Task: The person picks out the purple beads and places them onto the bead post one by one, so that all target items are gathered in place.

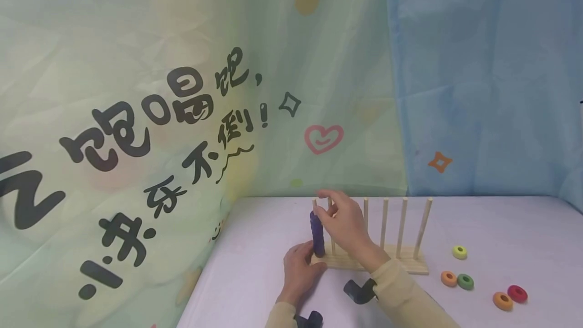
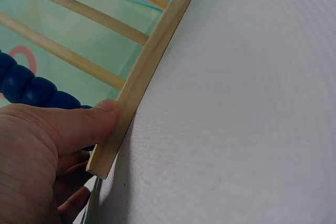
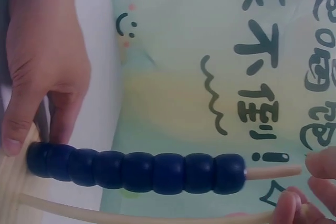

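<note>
A wooden rack has a long flat base (image 1: 396,263) and a row of upright pegs (image 1: 403,227). Dark blue ring beads (image 3: 142,171) fill most of the leftmost peg, and its bare tip (image 3: 273,172) sticks out above them. My left hand (image 1: 298,270) grips the base's left end, its thumb (image 2: 89,124) on the front face beside the lowest beads. Up at the tops of the left pegs is my right hand (image 1: 347,224). Its fingers are parted near the beaded peg's tip, with no bead visible between them. Whether they touch a peg, I cannot tell.
Loose rings lie on the table right of the rack: a yellow one (image 1: 460,252), an orange one (image 1: 448,279) beside a green one (image 1: 465,281), and another orange one (image 1: 503,300) against a red one (image 1: 517,294). A printed curtain (image 1: 319,90) hangs behind the table.
</note>
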{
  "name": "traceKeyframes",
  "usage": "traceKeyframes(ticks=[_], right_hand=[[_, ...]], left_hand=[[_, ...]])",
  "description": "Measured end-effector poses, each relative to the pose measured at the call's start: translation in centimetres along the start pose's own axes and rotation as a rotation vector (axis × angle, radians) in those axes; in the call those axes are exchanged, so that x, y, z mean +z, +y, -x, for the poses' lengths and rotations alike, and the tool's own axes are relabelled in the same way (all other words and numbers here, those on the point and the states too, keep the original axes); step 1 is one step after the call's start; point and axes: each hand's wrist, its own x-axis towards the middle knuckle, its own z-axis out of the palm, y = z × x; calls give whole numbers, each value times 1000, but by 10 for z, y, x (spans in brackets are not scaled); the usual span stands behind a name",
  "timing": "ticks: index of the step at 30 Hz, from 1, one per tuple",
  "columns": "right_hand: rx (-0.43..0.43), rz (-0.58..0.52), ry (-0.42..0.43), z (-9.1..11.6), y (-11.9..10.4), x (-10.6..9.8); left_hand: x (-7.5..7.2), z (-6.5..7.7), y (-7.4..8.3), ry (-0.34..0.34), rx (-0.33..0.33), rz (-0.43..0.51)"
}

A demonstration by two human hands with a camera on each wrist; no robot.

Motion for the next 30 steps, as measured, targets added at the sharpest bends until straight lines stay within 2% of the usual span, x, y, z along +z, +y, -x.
traceKeyframes(ticks=[5, 13, 19, 30], right_hand=[[-90, -36, 57, -2, -3, -5], [-150, -101, 52, 5, -7, -11], [-136, -68, -1, 23, 3, -17], [-57, 37, -121, 72, 45, -26]], left_hand=[[-1, -1, 1, 8, 13, 17], [-3, 1, 3, -9, -14, 25], [-1, -1, 3, -6, 7, 28], [0, 0, 0, 19, 28, 16]])
